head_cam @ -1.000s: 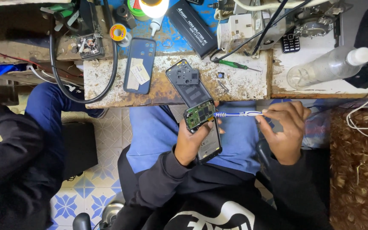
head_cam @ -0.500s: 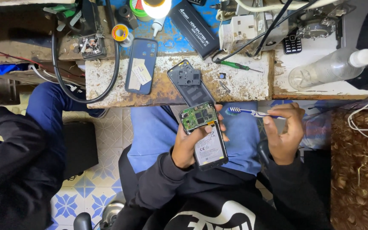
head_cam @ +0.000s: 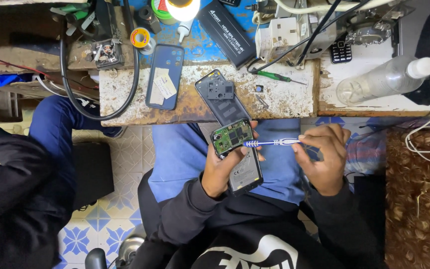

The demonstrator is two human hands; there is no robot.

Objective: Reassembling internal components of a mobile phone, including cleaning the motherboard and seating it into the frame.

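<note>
- Just below the worn, paint-flecked wooden surface (head_cam: pixel 284 102), over the lap, the left hand (head_cam: pixel 221 169) grips an opened dark smartphone with a bare green circuit board (head_cam: pixel 235 149), tilted, its top end toward the surface.
- The right hand (head_cam: pixel 324 157) pinches a slim blue-and-white screwdriver (head_cam: pixel 272 142) lying level, its tip touching the phone's circuit board.
- On the surface above the phone lies a dark grey plastic back cover (head_cam: pixel 222 102), its lower end overhanging the edge.
- Left of that cover rests a blue phone case (head_cam: pixel 164 75); right of it, a green-handled screwdriver (head_cam: pixel 273 75) and a clear plastic bottle (head_cam: pixel 384 79).
</note>
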